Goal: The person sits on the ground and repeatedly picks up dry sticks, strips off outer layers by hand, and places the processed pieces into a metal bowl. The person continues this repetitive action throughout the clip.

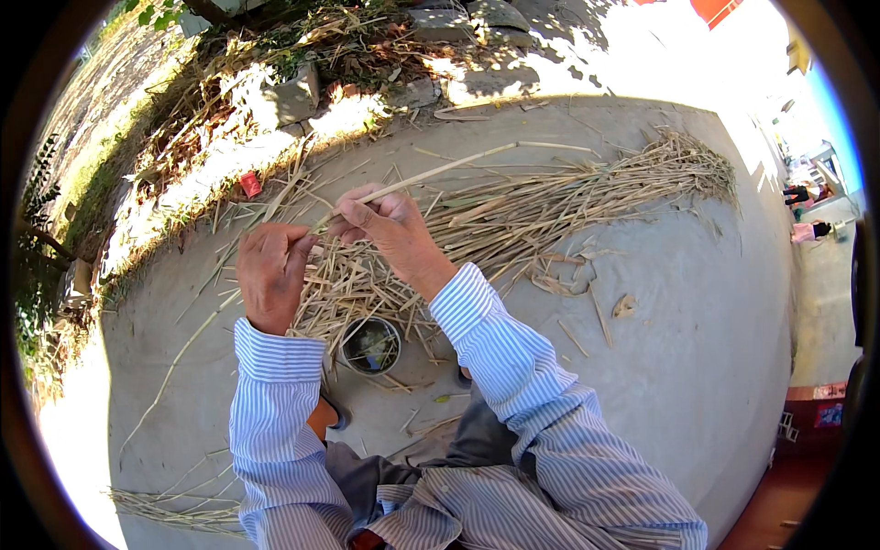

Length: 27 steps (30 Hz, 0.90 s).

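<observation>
A long, dry plant stalk is stretched between both my hands. My right hand grips it from below, thumb and fingers closed round it, and its far part slants up to the right with a bend near the tip. To the left and a little nearer, my left hand pinches the same stalk, with its fingertips close to those of the right. A thin tail trails from beside my left hand down to the ground at the left. Beneath my hands lie short straw-coloured stalk pieces.
A large heap of long stalks spreads to the right. Near my feet stands a small round pot holding liquid and plant bits. Thin stems lie at the lower left. A red scrap and stone blocks border the concrete.
</observation>
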{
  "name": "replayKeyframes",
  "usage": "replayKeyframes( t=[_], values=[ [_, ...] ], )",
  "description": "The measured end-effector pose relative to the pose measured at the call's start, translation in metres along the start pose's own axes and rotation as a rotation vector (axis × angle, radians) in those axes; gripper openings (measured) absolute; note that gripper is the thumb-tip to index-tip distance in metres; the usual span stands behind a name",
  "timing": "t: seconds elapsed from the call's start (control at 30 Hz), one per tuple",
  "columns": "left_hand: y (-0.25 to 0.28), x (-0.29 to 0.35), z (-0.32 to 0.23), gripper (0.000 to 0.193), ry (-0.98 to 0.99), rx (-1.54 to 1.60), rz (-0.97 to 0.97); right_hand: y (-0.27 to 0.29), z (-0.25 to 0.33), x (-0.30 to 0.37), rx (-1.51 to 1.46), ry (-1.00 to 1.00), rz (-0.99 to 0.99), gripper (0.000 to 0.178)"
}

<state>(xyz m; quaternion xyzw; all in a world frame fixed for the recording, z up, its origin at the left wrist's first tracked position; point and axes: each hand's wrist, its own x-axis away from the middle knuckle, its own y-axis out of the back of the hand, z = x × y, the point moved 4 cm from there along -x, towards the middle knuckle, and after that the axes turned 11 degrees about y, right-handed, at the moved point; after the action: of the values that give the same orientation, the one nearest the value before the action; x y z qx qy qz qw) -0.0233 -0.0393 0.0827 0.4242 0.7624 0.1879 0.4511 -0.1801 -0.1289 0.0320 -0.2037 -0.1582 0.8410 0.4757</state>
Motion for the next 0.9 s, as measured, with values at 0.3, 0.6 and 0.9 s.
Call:
replayKeyframes(
  t=[0.3,0.6,0.9],
  values=[
    [0.036,-0.001,0.048,0.011,0.082,-0.068,0.063,0.048,0.014,-0.006,-0.002,-0.059,-0.257,0.029],
    [-0.005,0.009,0.016,0.014,0.271,0.146,0.053,0.009,-0.003,0.0,-0.03,-0.104,-0.116,0.035],
    [-0.011,0.025,0.04,0.013,0.602,0.504,0.062,0.001,-0.008,0.001,0.019,-0.154,-0.072,0.031]
  ],
)
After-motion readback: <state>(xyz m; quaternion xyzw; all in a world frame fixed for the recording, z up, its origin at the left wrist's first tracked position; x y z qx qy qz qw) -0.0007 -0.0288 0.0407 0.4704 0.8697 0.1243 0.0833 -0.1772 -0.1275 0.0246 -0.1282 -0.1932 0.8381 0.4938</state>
